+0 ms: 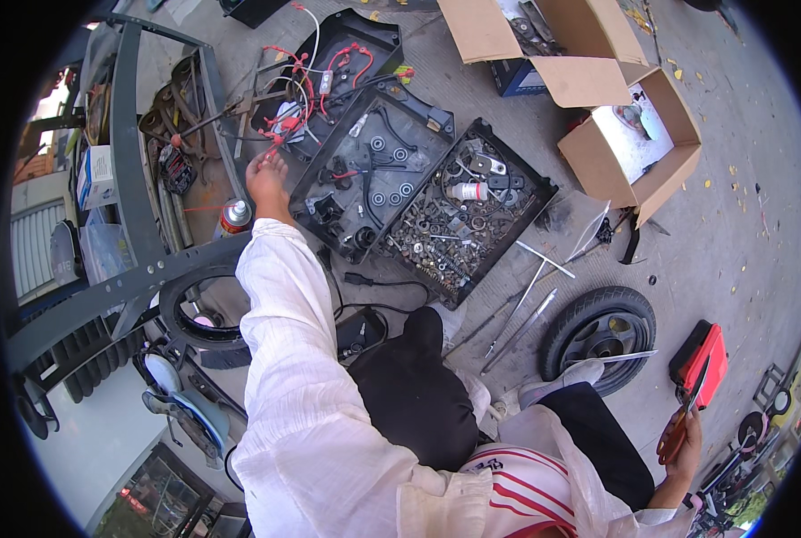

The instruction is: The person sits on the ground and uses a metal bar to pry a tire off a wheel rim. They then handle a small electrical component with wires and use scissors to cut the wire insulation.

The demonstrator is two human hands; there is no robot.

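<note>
Upper left, the left hand [268, 177] is at red connectors [290, 123], whether pinching I can't tell; lower right, the right hand [684, 448] curls round a red-handled tool [674, 439], seemingly held clear.

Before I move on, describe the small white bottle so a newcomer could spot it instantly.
Find the black tray heaped with metal parts, above and right of picture centre. The white bottle lies on its side in the tray's upper half. Its pale body and red end stand out from the duller metal.
</note>
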